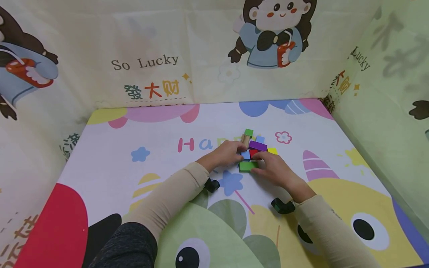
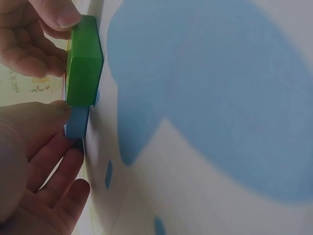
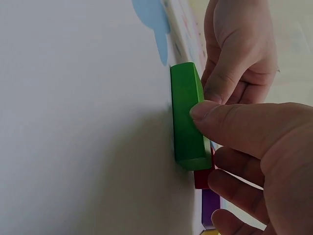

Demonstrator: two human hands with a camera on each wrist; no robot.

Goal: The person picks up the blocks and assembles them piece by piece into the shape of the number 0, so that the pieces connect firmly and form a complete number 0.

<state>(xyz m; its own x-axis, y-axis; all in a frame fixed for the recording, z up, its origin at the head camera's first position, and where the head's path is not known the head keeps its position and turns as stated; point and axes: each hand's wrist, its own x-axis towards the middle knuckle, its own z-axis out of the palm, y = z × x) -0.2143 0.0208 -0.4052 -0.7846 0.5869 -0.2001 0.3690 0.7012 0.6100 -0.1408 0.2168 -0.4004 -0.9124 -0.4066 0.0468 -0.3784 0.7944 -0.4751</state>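
Observation:
Several coloured blocks lie in a close cluster on the printed mat. My left hand (image 1: pixel 228 153) is at the cluster's left side, thumb and fingers pinching a blue block (image 2: pixel 77 122). From the right, my right hand (image 1: pixel 273 167) holds the long green block (image 1: pixel 247 166) at the near edge; its thumb lies on that block and its other fingers bend toward the red block (image 1: pixel 253 153). Behind the red one sit a purple block (image 1: pixel 258 145) and a light blue block (image 1: pixel 260 139). A yellow block (image 1: pixel 272 151) is partly hidden by the right hand.
Beyond the left hand are a brown wood-toned block (image 1: pixel 245 140) and a small green block (image 1: pixel 249 132). The mat (image 1: pixel 110 149) carries cartoon prints. Printed cloth walls (image 1: pixel 207 82) rise at the back and sides. Dark wrist cameras hang below both wrists.

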